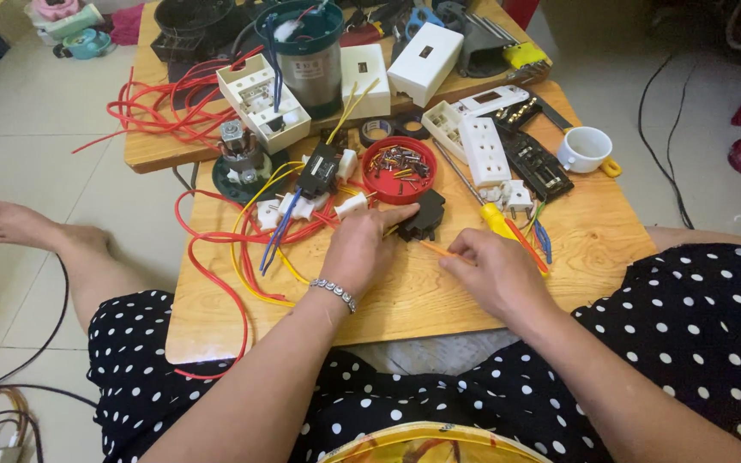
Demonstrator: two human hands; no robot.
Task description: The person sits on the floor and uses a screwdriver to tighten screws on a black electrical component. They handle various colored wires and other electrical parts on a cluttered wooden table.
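Fingers of the left hand (pixel 360 249) pinch a black plastic electrical part (pixel 423 215) on the wooden table (pixel 405 296), just below the red dish of screws (pixel 399 170). Closed right hand (pixel 492 273) grips a thin orange wire (pixel 435 249), whose long axis runs up-left toward that part. A yellow-handled screwdriver (pixel 501 225) lies just beyond the right hand.

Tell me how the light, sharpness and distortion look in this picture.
Head view: soft, even daylight, faint shadows under the left hand and right hand; table and red dish sharp; no glare; wide-angle lens bends the edges, stretching the dotted dress.
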